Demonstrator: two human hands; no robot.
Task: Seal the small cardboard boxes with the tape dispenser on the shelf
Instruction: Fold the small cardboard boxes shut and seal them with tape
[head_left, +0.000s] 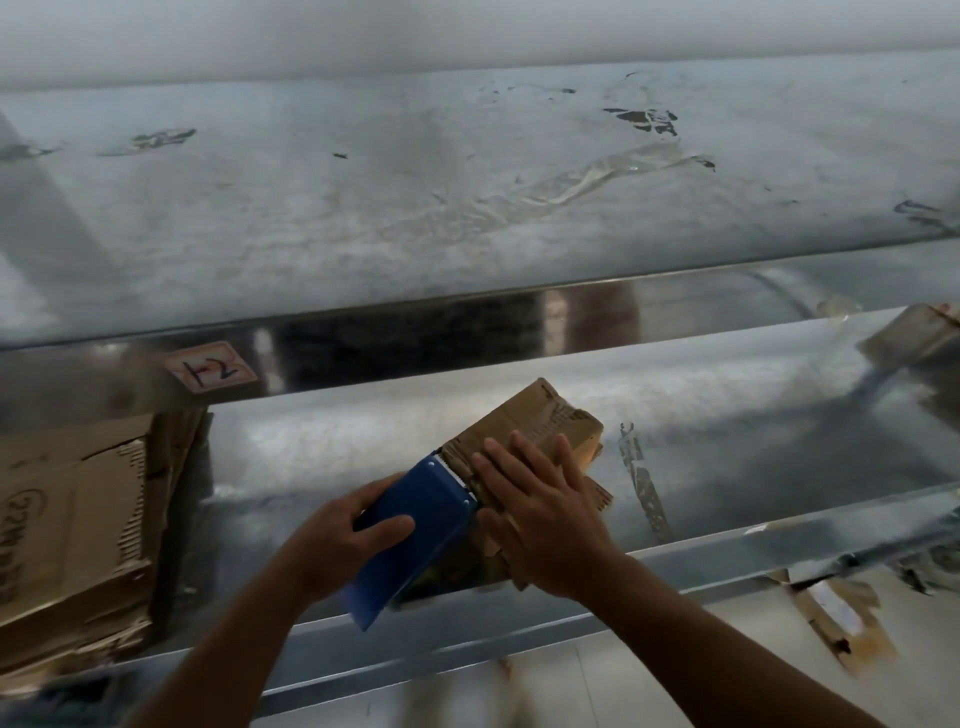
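Note:
A small worn cardboard box (540, 415) lies on the metal shelf (727, 467), near its front edge. My left hand (337, 540) grips a blue tape dispenser (415, 530), thumb across its flat side, with the toothed end against the box's near top edge. My right hand (540, 499) presses flat on the box top, fingers straight and spread, right beside the dispenser's blade.
A larger battered cardboard box (72, 525) stands at the left of the same shelf. Another small box (919, 332) sits at the far right. An upper shelf (467, 208) with tape scraps overhangs. Torn cardboard (836, 618) lies below the shelf's front rail.

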